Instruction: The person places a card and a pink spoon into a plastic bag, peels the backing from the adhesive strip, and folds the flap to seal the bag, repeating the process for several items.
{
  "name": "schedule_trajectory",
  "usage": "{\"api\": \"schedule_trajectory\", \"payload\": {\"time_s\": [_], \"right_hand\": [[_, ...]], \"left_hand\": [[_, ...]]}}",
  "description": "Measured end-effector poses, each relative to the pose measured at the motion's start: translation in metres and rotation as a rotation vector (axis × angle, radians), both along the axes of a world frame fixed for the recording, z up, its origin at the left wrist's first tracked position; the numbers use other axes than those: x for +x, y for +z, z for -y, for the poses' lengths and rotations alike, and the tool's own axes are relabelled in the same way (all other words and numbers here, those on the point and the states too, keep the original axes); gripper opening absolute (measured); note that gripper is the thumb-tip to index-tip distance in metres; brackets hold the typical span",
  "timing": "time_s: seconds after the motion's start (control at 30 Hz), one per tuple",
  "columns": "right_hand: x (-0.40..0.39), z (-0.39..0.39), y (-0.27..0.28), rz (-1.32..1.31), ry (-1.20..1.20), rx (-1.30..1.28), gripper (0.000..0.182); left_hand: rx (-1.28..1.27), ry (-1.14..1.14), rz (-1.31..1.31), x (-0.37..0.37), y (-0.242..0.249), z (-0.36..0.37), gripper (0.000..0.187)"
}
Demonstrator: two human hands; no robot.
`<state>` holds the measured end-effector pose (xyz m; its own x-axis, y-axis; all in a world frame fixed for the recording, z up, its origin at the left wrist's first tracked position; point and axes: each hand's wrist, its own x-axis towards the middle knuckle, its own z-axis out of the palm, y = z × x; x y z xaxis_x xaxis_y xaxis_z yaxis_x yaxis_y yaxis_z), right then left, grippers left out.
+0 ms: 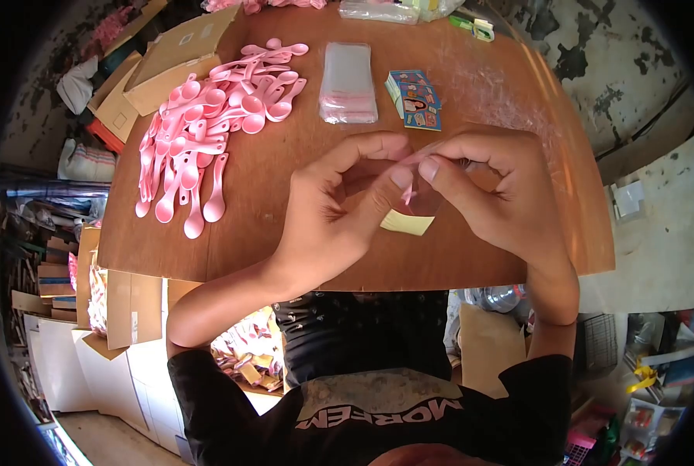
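Observation:
My left hand and my right hand meet above the middle of the table, thumbs and forefingers closed on the top edge of a clear plastic bag. Below my fingertips a bit of pink shows, mostly hidden by my left thumb. At the lower end of the bag is a pale yellow card; whether it lies inside cannot be made out. Beyond my hands are a stack of flat clear bags with pink edges and a pile of blue printed cards.
A heap of pink spoons covers the left of the brown table. Behind it stands a cardboard box. Loose clear plastic lies at the right, and a green-and-white tool sits at the far edge.

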<state>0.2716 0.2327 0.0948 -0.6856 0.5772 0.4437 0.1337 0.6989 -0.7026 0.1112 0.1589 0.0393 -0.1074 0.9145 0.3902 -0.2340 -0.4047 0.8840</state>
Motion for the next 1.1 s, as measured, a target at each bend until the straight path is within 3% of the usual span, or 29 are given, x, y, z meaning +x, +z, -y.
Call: {"api": "schedule_trajectory", "payload": {"time_s": [0.07, 0.17, 0.23, 0.47, 0.53, 0.6, 0.63, 0.73, 0.9, 1.03, 1.1], "right_hand": [[0.000, -0.003, 0.002, -0.006, -0.019, 0.036, 0.012], [-0.002, -0.007, 0.009, 0.009, -0.039, 0.016, 0.010], [-0.005, -0.014, 0.010, -0.095, -0.012, 0.407, 0.009], [-0.007, -0.022, 0.009, 0.000, -0.075, 0.402, 0.011], [-0.008, -0.025, 0.011, 0.029, -0.042, 0.570, 0.017], [-0.009, -0.029, 0.014, 0.036, -0.046, 0.643, 0.017], [-0.009, -0.031, 0.015, 0.045, -0.051, 0.716, 0.018], [-0.009, -0.035, 0.017, 0.065, -0.017, 0.731, 0.016], [-0.005, -0.033, 0.024, 0.199, -0.001, 0.710, 0.014], [-0.005, -0.036, 0.017, 0.091, 0.009, 0.539, 0.010], [-0.004, -0.040, 0.013, 0.018, 0.049, 0.395, 0.009]], "left_hand": [[0.045, 0.037, -0.131, -0.008, 0.002, -0.006, 0.021], [0.002, 0.062, -0.087, -0.007, 0.011, -0.010, 0.021], [-0.029, 0.030, -0.115, -0.011, 0.013, -0.013, 0.021], [-0.037, 0.025, -0.193, -0.011, 0.017, -0.021, 0.020], [-0.048, 0.029, -0.216, -0.014, 0.019, -0.021, 0.020], [-0.080, 0.032, -0.462, -0.019, 0.022, -0.021, 0.024], [-0.081, 0.030, -0.464, -0.020, 0.024, -0.022, 0.024], [-0.020, 0.004, -0.525, -0.022, 0.028, -0.024, 0.021], [0.157, -0.040, -0.889, -0.026, 0.040, -0.030, 0.028], [0.154, -0.020, -0.888, -0.026, 0.033, -0.030, 0.025], [0.125, 0.027, -0.628, -0.024, 0.023, -0.030, 0.028]]}}
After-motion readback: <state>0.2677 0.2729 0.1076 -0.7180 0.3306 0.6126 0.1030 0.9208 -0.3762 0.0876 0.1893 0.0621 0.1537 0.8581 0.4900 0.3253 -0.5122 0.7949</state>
